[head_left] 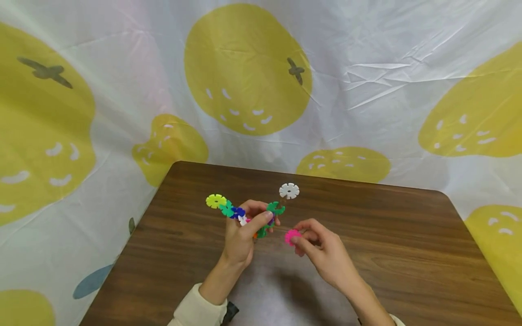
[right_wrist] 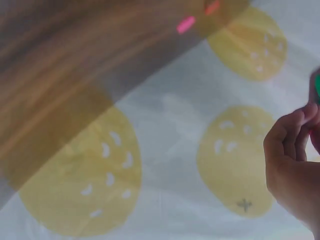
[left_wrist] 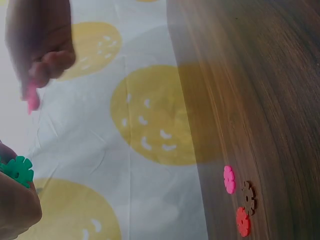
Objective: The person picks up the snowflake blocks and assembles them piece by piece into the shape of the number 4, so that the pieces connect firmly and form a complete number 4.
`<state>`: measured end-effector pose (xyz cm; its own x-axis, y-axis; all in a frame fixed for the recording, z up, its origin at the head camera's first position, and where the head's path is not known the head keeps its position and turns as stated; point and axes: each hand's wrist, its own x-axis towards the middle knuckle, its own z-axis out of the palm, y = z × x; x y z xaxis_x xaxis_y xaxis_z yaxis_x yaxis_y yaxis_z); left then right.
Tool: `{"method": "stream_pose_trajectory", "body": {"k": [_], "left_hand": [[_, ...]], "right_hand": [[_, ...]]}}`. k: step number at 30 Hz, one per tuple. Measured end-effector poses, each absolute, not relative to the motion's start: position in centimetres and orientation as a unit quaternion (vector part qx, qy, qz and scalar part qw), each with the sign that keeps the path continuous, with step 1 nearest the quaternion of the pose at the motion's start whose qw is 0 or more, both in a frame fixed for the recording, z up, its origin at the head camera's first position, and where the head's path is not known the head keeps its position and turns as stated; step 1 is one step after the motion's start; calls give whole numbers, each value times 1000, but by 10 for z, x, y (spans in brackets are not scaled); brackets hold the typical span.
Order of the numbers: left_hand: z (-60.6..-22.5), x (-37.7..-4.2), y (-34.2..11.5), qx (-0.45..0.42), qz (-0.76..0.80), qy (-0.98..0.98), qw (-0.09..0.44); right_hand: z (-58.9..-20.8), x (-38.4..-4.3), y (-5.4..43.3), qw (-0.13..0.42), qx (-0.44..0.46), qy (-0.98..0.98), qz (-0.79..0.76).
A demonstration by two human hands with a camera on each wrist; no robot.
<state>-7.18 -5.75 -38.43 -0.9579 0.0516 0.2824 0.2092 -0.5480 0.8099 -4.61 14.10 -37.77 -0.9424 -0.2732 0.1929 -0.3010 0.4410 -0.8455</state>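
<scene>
My left hand (head_left: 240, 240) grips a chain of flower-shaped notched plastic discs at its middle, and the fingers and thumb hide part of it. To the left the chain ends in a yellow disc (head_left: 215, 201), followed inward by a green disc (head_left: 227, 208) and a blue disc (head_left: 238, 212). Green and purple discs show by the thumb, with a white disc (head_left: 289, 191) beyond them. My right hand (head_left: 326, 253) pinches a pink disc (head_left: 292, 237) between thumb and fingers, a short gap to the right of the chain.
In the left wrist view, a loose pink disc (left_wrist: 229, 179), a brown disc (left_wrist: 249, 198) and a red disc (left_wrist: 243, 221) lie on the wooden table (head_left: 408, 235). A white curtain (head_left: 367, 90) printed with yellow fruit hangs around the table's far and side edges.
</scene>
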Motion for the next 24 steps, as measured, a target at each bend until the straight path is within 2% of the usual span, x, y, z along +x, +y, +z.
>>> {"method": "stream_pose_trajectory", "body": {"k": [6, 12, 24], "left_hand": [[-384, -72, -58, -137, -867, -478, 46], [-383, -70, -57, -142, -864, -481, 42], [-382, -68, -54, -147, -864, -481, 31]], "right_hand": [[-351, -44, 146, 79, 175, -806, 560], [-337, -40, 146, 101, 176, -777, 597], [-325, -39, 142, 67, 159, -757, 630]]}}
